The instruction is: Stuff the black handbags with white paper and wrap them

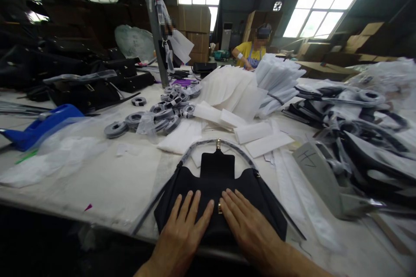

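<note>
A black handbag [185, 184] lies on the table at the front edge, its flap [217, 165] folded back away from me. On the flap's far end is a gold-coloured clasp [218, 143], and a wrapped handle [240, 149] arches behind it. My left hand [183, 229] rests flat on the left of the bag's front, fingers spread. Flat on the right side lies my right hand [243, 220], its fingers stretched out beside a small gold lock plate [220, 208]. Neither hand grips anything.
Coiled wrapped straps [162, 117] lie beyond the bag, near white paper sheets [227, 91]. A blue tape dispenser [45, 125] is at left, a grey one [325, 177] at right. Black bags [91, 95] and wrapped parts [357, 125] are heaped on both sides. Opposite works a person [248, 52] in yellow.
</note>
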Demonstrator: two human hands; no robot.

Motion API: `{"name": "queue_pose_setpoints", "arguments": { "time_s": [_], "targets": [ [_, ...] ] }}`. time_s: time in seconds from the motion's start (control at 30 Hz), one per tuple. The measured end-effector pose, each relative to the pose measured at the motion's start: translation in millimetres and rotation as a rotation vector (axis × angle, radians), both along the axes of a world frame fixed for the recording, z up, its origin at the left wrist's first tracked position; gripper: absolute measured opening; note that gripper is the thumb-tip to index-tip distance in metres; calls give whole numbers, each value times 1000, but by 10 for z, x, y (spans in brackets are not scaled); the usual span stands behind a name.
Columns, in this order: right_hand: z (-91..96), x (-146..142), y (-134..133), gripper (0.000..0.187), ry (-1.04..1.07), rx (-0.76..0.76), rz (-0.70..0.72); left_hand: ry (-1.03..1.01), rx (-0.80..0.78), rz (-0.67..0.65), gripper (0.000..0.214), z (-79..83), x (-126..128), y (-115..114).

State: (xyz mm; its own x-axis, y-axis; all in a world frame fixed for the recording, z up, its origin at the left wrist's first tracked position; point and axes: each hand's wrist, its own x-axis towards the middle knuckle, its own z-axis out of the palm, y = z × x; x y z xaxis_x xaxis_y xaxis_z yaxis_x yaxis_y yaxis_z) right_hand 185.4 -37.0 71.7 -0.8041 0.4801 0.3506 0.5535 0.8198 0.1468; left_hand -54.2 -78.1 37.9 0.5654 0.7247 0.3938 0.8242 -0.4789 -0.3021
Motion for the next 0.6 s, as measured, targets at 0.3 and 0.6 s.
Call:
{"name": "queue_pose_setpoints", "arguments": {
  "time_s": [0.3,0.6],
  "targets": [
    [-413,-44,-11,41,158,210,-31,-29,136,-199,51,6,103,138],
    [390,254,300,55,61,-304,45,-9,347,-161,47,-382,414,407]
  ]
}}
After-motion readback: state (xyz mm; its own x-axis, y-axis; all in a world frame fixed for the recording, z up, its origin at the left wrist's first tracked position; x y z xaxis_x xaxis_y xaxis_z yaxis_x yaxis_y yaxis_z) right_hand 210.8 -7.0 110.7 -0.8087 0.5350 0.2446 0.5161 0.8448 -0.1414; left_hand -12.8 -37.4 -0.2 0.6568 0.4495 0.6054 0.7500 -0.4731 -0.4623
